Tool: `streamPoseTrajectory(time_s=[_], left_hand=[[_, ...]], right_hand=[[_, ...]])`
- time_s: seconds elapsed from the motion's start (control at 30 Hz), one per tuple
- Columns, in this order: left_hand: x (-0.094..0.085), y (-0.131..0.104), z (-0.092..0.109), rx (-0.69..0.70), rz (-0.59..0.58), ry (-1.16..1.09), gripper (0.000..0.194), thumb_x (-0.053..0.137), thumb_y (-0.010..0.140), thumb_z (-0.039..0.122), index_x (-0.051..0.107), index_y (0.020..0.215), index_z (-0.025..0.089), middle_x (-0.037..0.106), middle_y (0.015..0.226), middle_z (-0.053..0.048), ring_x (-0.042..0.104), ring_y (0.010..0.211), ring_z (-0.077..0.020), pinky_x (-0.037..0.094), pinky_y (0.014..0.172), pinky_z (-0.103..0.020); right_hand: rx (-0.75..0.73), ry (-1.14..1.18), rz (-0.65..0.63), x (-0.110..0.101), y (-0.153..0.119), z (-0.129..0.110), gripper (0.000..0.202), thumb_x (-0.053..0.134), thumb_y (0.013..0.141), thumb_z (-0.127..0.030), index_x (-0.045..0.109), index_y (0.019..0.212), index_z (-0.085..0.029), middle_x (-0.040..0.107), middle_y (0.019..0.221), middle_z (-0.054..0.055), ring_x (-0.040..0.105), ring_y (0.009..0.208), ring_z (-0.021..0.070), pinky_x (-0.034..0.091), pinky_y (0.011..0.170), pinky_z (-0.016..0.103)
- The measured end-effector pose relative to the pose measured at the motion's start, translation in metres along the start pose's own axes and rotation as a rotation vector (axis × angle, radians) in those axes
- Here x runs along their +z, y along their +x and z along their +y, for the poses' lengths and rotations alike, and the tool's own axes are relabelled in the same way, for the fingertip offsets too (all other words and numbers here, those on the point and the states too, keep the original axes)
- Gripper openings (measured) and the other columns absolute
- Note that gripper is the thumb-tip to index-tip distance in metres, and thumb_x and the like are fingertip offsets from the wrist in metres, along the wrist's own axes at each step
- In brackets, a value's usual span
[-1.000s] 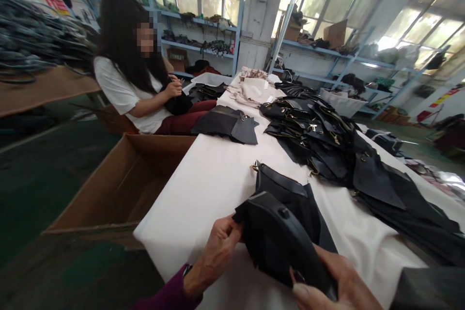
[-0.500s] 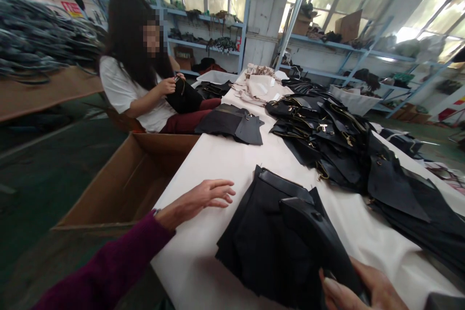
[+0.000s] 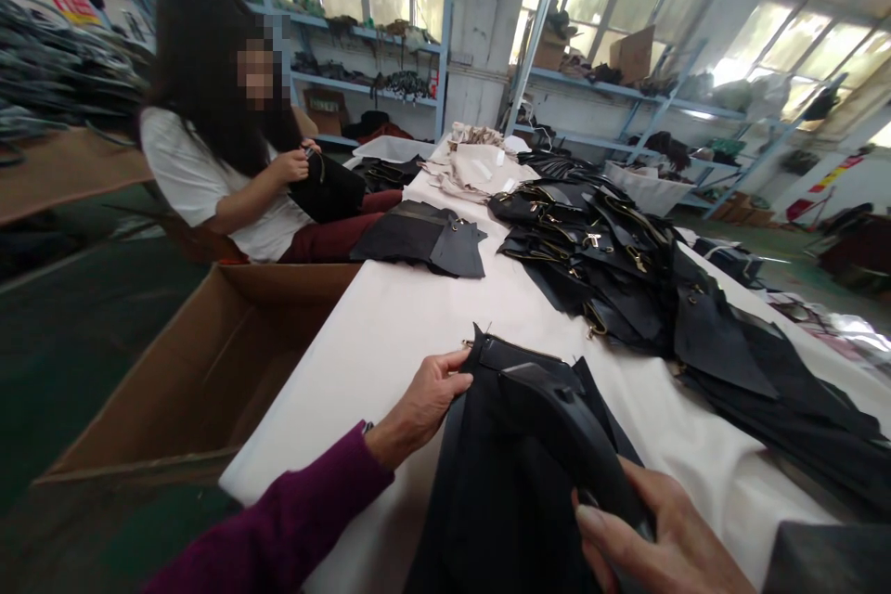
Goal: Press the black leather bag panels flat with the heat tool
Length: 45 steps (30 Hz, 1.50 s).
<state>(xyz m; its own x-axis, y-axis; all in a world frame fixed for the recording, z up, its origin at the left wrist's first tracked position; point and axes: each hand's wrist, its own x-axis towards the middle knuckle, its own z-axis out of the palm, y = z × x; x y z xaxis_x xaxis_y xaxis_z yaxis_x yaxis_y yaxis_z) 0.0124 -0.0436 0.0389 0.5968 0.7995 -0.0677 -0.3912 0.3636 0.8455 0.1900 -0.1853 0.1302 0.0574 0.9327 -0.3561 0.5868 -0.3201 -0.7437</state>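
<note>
My left hand (image 3: pixel 426 401) is closed on the upper left corner of a black fabric bag panel (image 3: pixel 480 483), thumb on top, beside the zipper end. A black strip and a gold-toned zipper (image 3: pixel 529 350) run along the panel's top edge. My right hand (image 3: pixel 647 529) grips a black handheld tool (image 3: pixel 571 427) with a long, curved body; its exact kind I cannot make out. The tool's wide front end lies over the panel, just below the zipper strip. The panel's lower part runs out of view.
On the white-covered table (image 3: pixel 306 390) lie a large pile of black zippered pieces (image 3: pixel 599 251), a smaller black stack (image 3: pixel 418 237) and beige pieces (image 3: pixel 480 169). An open cardboard box (image 3: pixel 174 371) stands left. Beyond it a seated person (image 3: pixel 215 158) handles a black piece.
My left hand has moved from open above the table to the panel's corner and closed on it. The tool and panel appear farther left in view, and the camera has turned right.
</note>
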Motion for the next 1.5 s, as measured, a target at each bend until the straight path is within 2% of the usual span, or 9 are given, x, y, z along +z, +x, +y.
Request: streamPoseTrajectory(time_s=[0.17, 0.53, 0.73, 0.9, 1.1, 1.23, 1.3, 1.37, 1.5], left_hand=[[0.017, -0.018, -0.003, 0.049, -0.031, 0.032, 0.044, 0.053, 0.074, 0.011, 0.059, 0.117, 0.014, 0.067, 0.102, -0.008, 0.062, 0.09, -0.0209, 0.049, 0.073, -0.027], [0.026, -0.029, -0.013, 0.024, -0.004, -0.069, 0.044, 0.058, 0.073, 0.014, 0.059, 0.118, 0.015, 0.068, 0.1, -0.009, 0.063, 0.084, -0.0196, 0.049, 0.072, -0.027], [0.031, -0.033, -0.012, 0.016, -0.011, -0.082, 0.046, 0.06, 0.073, 0.019, 0.058, 0.119, 0.014, 0.068, 0.097, -0.009, 0.063, 0.081, -0.02, 0.049, 0.068, -0.027], [0.035, -0.037, -0.014, 0.001, 0.023, -0.017, 0.044, 0.061, 0.073, 0.023, 0.059, 0.115, 0.013, 0.068, 0.091, -0.008, 0.062, 0.077, -0.0197, 0.048, 0.07, -0.029], [0.004, -0.031, -0.008, 0.029, 0.001, 0.558, 0.034, 0.054, 0.077, 0.03, 0.063, 0.106, 0.014, 0.064, 0.08, -0.005, 0.058, 0.07, -0.0182, 0.046, 0.071, -0.031], [-0.003, -0.006, 0.022, 0.287, 0.093, 1.219, 0.03, 0.054, 0.077, 0.031, 0.064, 0.1, 0.015, 0.061, 0.088, -0.007, 0.055, 0.078, -0.0202, 0.041, 0.076, -0.031], [0.011, 0.018, 0.034, 0.362, -0.005, 1.363, 0.028, 0.05, 0.079, 0.028, 0.064, 0.099, 0.015, 0.06, 0.096, -0.009, 0.055, 0.084, -0.0207, 0.039, 0.079, -0.031], [0.034, 0.049, 0.036, 0.351, -0.24, 1.385, 0.026, 0.049, 0.079, 0.026, 0.065, 0.096, 0.014, 0.061, 0.096, -0.009, 0.055, 0.084, -0.0202, 0.039, 0.079, -0.029], [0.075, 0.12, 0.002, 0.132, -0.636, 1.23, 0.035, 0.067, 0.063, 0.024, 0.068, 0.096, 0.014, 0.065, 0.085, -0.007, 0.058, 0.074, -0.0186, 0.041, 0.068, -0.025]], right_hand=[[-0.051, 0.164, -0.079, 0.011, 0.003, -0.005, 0.02, 0.052, 0.079, -0.037, 0.049, 0.071, -0.018, 0.051, 0.045, -0.007, 0.051, 0.04, 0.0113, 0.041, 0.044, 0.022], [-0.079, 0.118, 0.113, -0.013, -0.011, -0.011, 0.031, 0.051, 0.084, -0.04, 0.05, 0.061, -0.019, 0.055, 0.048, -0.004, 0.052, 0.046, 0.0133, 0.041, 0.05, 0.024], [-0.08, 0.209, -0.014, 0.008, -0.015, -0.002, 0.02, 0.055, 0.082, -0.033, 0.053, 0.07, -0.017, 0.054, 0.047, -0.007, 0.052, 0.044, 0.0111, 0.041, 0.047, 0.021], [-0.09, 0.236, 0.017, 0.011, -0.008, -0.002, 0.018, 0.055, 0.082, -0.031, 0.053, 0.072, -0.017, 0.053, 0.048, -0.007, 0.05, 0.041, 0.01, 0.041, 0.044, 0.02], [-0.01, 0.197, 0.235, -0.033, -0.032, 0.008, 0.032, 0.053, 0.083, -0.041, 0.05, 0.059, -0.019, 0.053, 0.048, -0.005, 0.05, 0.044, 0.0115, 0.04, 0.045, 0.022], [0.122, 0.157, 0.359, -0.047, -0.059, 0.035, 0.036, 0.054, 0.081, -0.047, 0.051, 0.057, -0.02, 0.055, 0.049, -0.003, 0.051, 0.045, 0.0127, 0.041, 0.045, 0.022], [0.174, 0.181, 0.367, -0.045, -0.071, 0.052, 0.036, 0.052, 0.082, -0.047, 0.052, 0.058, -0.02, 0.053, 0.048, -0.004, 0.051, 0.045, 0.0128, 0.042, 0.044, 0.022], [0.196, 0.173, 0.363, -0.041, -0.079, 0.068, 0.035, 0.053, 0.081, -0.047, 0.054, 0.06, -0.02, 0.053, 0.048, -0.005, 0.052, 0.044, 0.0135, 0.045, 0.047, 0.023], [0.214, 0.059, 0.4, -0.034, -0.091, 0.088, 0.03, 0.058, 0.076, -0.05, 0.062, 0.077, -0.02, 0.068, 0.069, 0.001, 0.065, 0.071, 0.0245, 0.051, 0.065, 0.028]])
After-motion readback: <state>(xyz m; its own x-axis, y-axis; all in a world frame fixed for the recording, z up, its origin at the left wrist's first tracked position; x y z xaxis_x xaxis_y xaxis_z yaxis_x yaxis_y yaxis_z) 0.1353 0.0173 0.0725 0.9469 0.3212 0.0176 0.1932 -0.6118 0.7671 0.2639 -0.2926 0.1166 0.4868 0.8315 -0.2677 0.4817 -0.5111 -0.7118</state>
